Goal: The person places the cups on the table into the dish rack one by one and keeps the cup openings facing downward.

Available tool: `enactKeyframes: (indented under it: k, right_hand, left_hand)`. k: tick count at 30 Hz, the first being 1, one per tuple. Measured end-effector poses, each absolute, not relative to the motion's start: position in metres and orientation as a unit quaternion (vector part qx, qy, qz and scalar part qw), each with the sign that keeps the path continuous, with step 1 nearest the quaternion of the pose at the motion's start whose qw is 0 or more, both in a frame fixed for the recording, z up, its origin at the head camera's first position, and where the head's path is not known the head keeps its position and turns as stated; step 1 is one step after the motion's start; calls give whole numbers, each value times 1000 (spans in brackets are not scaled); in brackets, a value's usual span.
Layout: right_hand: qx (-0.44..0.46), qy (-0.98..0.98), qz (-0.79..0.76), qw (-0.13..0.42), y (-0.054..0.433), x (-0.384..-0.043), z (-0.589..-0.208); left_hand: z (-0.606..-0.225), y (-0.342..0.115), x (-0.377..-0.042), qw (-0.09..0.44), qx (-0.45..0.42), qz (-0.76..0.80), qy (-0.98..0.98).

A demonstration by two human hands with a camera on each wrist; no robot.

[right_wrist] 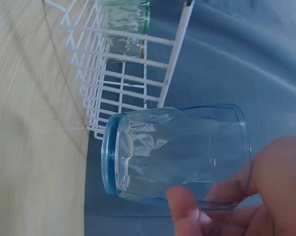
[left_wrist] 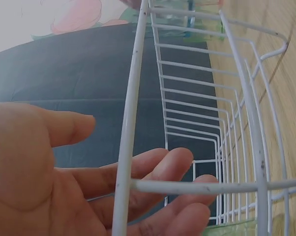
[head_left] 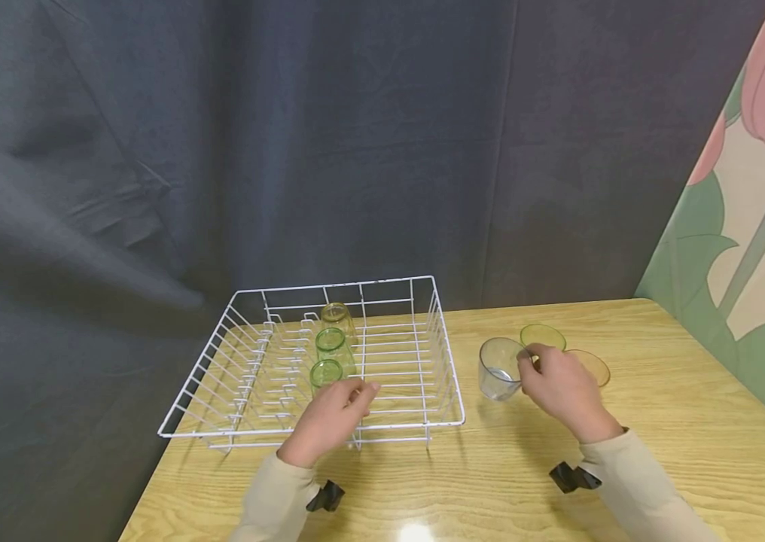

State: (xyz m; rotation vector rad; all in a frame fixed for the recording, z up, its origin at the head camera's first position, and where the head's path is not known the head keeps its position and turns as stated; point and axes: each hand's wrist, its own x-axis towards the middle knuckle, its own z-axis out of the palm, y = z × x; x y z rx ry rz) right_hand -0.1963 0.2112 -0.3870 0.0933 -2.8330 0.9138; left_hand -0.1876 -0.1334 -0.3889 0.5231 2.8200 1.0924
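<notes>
My right hand (head_left: 562, 388) grips a clear, faintly blue drinking glass (right_wrist: 187, 152) near its rim, with thumb and fingers on its side. The glass (head_left: 499, 382) is upright, thick base down, to the right of the white wire dish rack (head_left: 416, 376). Over the rack's front edge hangs my left hand (head_left: 331, 418), fingers loosely bent and holding nothing. Beyond it in the rack, a green glass (head_left: 325, 373), a second green glass (head_left: 331, 342) and an olive glass (head_left: 336, 315) stand upside down in a row.
Behind the right hand, a yellow-green glassware rim (head_left: 542, 336) and an amber one (head_left: 595, 367) show, partly hidden. Rows of wire prongs (head_left: 254, 369) fill the rack's left half. A dark curtain (head_left: 369, 150) hangs behind the wooden table (head_left: 491, 482); a flowered panel (head_left: 762, 248) stands right.
</notes>
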Motion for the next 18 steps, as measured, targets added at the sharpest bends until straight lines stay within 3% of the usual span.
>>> enactKeyframes:
  k: [18]
  right_hand:
    - [56,-937,317,139,187,-174,-359]
  left_hand:
    - [-385,-115,-185,7,201,390,898]
